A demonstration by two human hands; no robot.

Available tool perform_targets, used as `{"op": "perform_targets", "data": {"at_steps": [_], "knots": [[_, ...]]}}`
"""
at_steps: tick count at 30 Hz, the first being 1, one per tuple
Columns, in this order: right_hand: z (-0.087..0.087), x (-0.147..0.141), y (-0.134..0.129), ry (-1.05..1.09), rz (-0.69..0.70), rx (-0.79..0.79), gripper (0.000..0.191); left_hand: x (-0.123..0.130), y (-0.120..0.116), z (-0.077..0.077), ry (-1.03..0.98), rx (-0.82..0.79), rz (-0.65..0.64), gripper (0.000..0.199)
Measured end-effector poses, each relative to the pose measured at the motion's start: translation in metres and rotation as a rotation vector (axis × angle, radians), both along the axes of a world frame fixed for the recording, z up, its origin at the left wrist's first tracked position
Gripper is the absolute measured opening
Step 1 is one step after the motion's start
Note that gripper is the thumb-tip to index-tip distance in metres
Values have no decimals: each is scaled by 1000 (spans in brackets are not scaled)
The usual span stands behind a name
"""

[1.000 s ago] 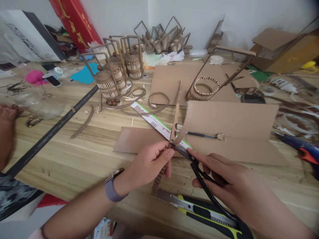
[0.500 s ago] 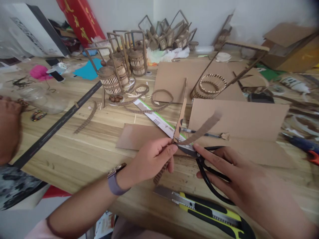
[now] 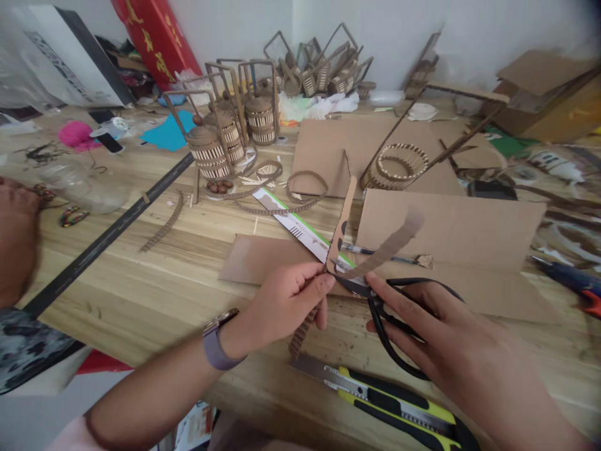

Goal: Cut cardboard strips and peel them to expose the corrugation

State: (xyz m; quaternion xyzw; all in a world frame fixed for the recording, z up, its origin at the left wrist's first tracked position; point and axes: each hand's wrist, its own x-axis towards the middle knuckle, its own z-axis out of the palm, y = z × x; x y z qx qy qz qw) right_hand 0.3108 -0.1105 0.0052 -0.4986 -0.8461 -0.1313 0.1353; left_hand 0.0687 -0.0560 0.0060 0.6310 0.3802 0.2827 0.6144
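Observation:
My left hand pinches a brown cardboard strip between thumb and fingers. One end of the strip stands up, a corrugated length curls off to the right, and a ribbed tail hangs below the hand. My right hand is closed round the handles of black scissors. Their blades reach left to the strip just beside my left fingertips; the tips are hidden there. Below both hands lies a yellow-and-black utility knife with its blade out.
Cardboard sheets, a white-and-green ruler strip and a pen lie beyond my hands. Small lidded baskets and an open basket stand further back. Another person's hand rests at the left edge. A glue gun lies right.
The scissors' handles have come closer together in my right hand. The upright part of the strip has shifted slightly. My left hand keeps its pinch in nearly the same place.

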Motion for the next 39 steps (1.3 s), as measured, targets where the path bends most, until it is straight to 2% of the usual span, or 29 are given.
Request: {"op": "perform_targets", "data": {"at_steps": [6, 11, 22, 26, 32, 39], "knots": [[4, -4, 1, -98, 17, 122, 45, -1, 0, 0, -23, -46, 5, 32], [2, -5, 2, -118, 4, 198, 47, -1, 1, 1, -45, -108, 10, 34], [1, -6, 6, -113, 18, 270, 44, 0, 3, 8, -107, -166, 12, 36], [0, -6, 4, -89, 20, 236, 46, 0, 3, 8, -143, -208, 18, 38], [-2, -4, 3, -81, -1, 151, 46, -1, 2, 6, -63, -104, 44, 37], [0, -5, 2, -51, -6, 140, 43, 0, 1, 8, -4, -51, 52, 33]]}}
